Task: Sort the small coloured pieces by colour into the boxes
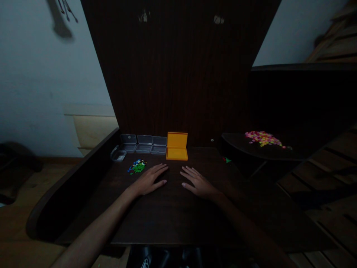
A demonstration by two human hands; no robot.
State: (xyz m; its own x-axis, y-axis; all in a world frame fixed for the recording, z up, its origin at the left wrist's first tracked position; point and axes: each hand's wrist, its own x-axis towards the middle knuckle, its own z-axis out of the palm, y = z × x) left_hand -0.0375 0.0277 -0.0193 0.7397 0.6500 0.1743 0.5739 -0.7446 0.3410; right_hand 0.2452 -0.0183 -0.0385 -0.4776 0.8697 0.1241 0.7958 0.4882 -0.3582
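Observation:
My left hand (152, 179) lies flat on the dark wooden desk (167, 219), fingers stretched out and holding nothing. Just left of it is a small pile of green, blue and white pieces (137, 166), too small to name. My right hand (198, 182) rests palm down opposite, its fingers apart and also without anything in them. Beyond both hands stands a yellow box (177, 153) with its lid raised. Several clear plastic boxes (144, 148) with lifted lids line up to its left, and another small clear box (118, 155) sits nearer the desk's left side.
On a raised curved shelf (237, 140) at the right lies a heap of pink and yellow bits (263, 138). A small green and red piece (227, 160) is below the shelf's edge. A dark side panel (72, 178) borders the left, and a tall wooden back panel (178, 74) rises behind.

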